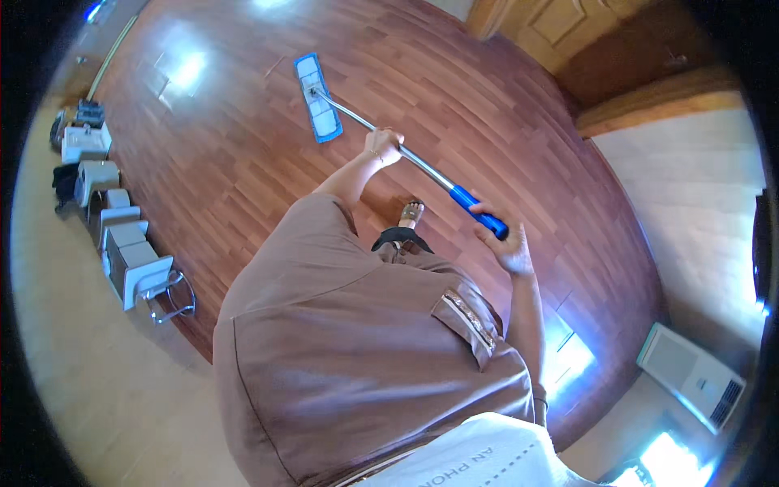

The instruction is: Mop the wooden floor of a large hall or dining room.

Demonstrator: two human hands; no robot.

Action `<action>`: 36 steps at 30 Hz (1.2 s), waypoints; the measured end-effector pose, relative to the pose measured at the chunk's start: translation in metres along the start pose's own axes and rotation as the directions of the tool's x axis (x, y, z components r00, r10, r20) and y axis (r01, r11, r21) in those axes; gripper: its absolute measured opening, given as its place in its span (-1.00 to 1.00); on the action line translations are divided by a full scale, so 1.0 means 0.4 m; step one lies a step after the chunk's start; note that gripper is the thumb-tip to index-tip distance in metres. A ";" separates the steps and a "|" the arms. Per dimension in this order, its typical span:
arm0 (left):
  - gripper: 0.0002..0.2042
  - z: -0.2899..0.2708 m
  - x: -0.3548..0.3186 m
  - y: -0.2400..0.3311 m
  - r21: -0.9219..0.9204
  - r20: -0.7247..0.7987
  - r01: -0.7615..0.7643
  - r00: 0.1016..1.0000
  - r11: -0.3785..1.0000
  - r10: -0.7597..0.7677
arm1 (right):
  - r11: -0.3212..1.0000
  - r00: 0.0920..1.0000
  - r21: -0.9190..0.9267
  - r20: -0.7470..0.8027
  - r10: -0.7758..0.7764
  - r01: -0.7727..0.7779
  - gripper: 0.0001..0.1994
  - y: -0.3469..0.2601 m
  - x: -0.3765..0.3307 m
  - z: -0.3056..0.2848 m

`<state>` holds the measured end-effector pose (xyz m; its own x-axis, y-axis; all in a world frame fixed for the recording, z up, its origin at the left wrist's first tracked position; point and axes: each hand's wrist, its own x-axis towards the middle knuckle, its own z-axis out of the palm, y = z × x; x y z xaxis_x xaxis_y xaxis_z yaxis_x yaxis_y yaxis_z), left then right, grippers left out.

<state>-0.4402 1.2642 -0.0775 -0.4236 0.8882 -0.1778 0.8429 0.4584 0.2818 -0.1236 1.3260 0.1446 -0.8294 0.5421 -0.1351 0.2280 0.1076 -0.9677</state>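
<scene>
A flat mop (325, 120) with a white pad and blue fringe lies on the floor ahead of me, left of the middle. Its silver pole (427, 169) slants back toward my right side and ends in a blue grip (477, 210). My left hand (384, 146) is wrapped round the pole partway down. At the top end, my right hand (506, 242) holds the blue grip, thumb and fingers on either side of it.
Reddish wood flooring (243, 178) spreads around me. Along the left wall stand several white and grey pieces of furniture or equipment (130, 252). A wooden door (560, 32) is at the far right, and a white floor-standing air conditioner (690, 373) at the near right.
</scene>
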 end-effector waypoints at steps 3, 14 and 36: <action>-0.89 0.041 -0.104 0.133 0.032 -0.008 -0.180 0.984 0.983 0.180 | 0.999 0.990 -0.042 -0.140 0.017 -0.023 -0.71 0.029 -0.228 0.004; -0.67 0.424 -0.404 0.665 0.002 0.127 -0.831 0.552 0.557 0.824 | 0.983 0.810 -0.071 -0.578 0.100 -0.172 -0.60 0.172 -1.002 0.046; -0.81 0.327 -0.865 1.078 -0.372 0.268 -0.911 0.078 0.178 0.960 | 0.419 0.228 -0.683 -0.646 -0.728 -0.598 -0.46 -0.190 -1.287 0.245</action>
<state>0.1134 1.1507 -0.0178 0.8651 0.5015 0.0035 0.4128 -0.7161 0.5629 0.2360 0.9572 0.2670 -0.0260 0.5838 0.8115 0.9400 0.2904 -0.1788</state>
